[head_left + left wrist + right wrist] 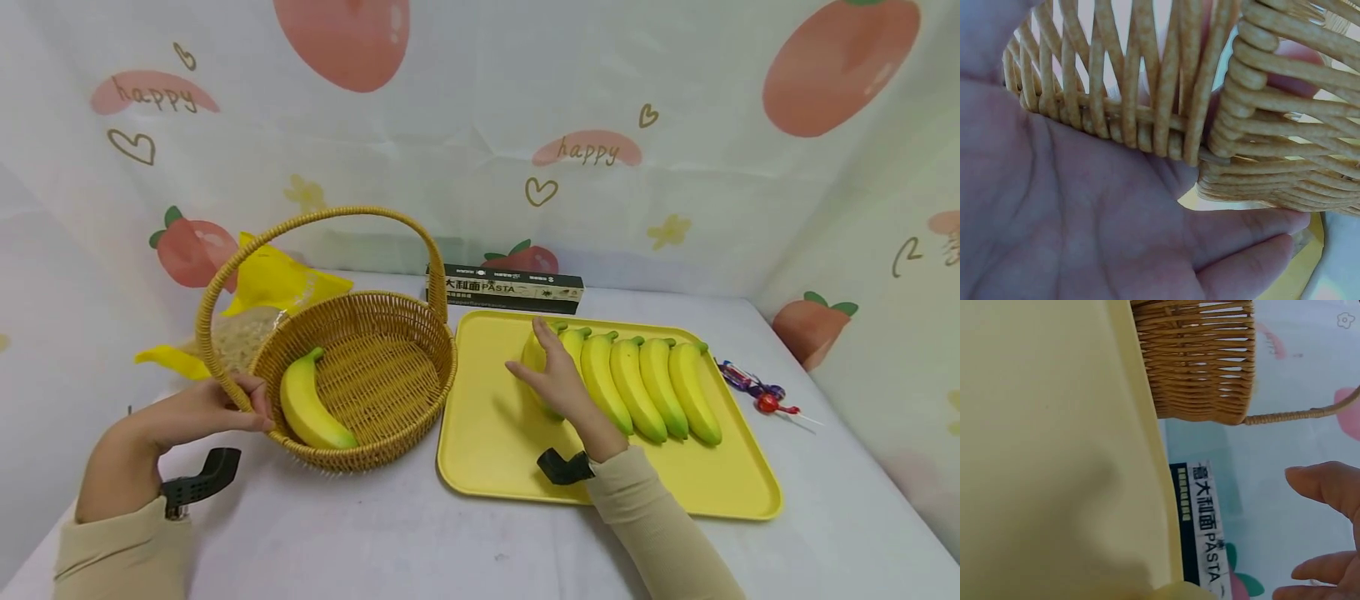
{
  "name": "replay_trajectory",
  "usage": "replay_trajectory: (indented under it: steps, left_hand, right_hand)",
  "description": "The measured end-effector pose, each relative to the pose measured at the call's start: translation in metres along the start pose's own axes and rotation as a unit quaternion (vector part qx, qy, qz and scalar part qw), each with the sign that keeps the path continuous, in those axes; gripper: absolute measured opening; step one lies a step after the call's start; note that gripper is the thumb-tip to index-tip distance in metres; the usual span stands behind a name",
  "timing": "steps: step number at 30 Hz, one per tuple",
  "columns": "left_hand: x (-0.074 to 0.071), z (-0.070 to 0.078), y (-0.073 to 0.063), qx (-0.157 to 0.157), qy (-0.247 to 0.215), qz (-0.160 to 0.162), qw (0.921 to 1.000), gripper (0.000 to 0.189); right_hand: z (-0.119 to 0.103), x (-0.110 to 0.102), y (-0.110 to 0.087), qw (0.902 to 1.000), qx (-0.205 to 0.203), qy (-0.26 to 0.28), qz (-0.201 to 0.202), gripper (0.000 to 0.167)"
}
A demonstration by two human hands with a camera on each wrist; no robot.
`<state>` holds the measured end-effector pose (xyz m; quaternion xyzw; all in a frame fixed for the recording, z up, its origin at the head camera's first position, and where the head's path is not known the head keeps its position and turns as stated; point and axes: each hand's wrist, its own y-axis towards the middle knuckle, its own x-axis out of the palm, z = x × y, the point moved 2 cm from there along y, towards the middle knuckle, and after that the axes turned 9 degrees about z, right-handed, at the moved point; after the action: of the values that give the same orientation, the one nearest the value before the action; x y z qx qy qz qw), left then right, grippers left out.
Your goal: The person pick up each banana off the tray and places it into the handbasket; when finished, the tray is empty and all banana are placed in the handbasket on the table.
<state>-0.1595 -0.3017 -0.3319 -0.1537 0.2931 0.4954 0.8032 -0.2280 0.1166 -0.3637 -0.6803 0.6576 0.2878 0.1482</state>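
My left hand (225,406) grips the near-left side of a wicker basket (393,442) where its tall handle (322,215) joins. In the left wrist view the woven cane (1110,81) lies across the palm, with fingers partly hidden behind it. Inside the basket, one banana (303,400) leans against the left wall. My right hand (561,379) hovers over the yellow tray (487,433), thumb and fingers spread, overlapping the leftmost banana (534,354) in the head view. To the right of it, several more bananas (636,387) lie side by side in a row.
A black pasta box (506,287) lies behind the tray. Beyond the basket is a yellow and clear bag (277,279). Wrapped candies (742,379) and a red lollipop (767,403) lie off the tray's right edge. A printed cloth hangs at the back.
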Motion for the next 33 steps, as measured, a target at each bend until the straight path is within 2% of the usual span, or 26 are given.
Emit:
replay_trajectory:
  steps: [7, 14, 22, 28, 33]
  left_hand:
    - [0.0, -0.001, 0.0, -0.002, -0.004, -0.004, 1.0, 0.009]
    - [0.0, -0.002, 0.0, -0.012, -0.011, -0.006, 0.9998, 0.009]
    - [0.001, 0.0, -0.001, -0.006, -0.008, -0.004, 0.9999, 0.01]
    - [0.001, 0.0, -0.001, -0.003, -0.002, 0.001, 1.0, 0.009]
    - [0.0, -0.001, 0.0, -0.001, -0.004, 0.001, 1.0, 0.009]
  right_hand:
    - [0.011, 0.008, 0.001, 0.9979, -0.007, -0.047, -0.043, 0.082]
    - [0.017, 0.015, 0.002, 0.9959, -0.047, -0.07, -0.033, 0.081]
    - [0.019, 0.018, 0.002, 0.9931, -0.079, -0.083, -0.021, 0.073]
    - [0.018, 0.018, 0.002, 0.995, -0.075, -0.064, -0.011, 0.072]
    - [0.021, 0.019, 0.002, 0.994, -0.066, -0.082, -0.029, 0.07]
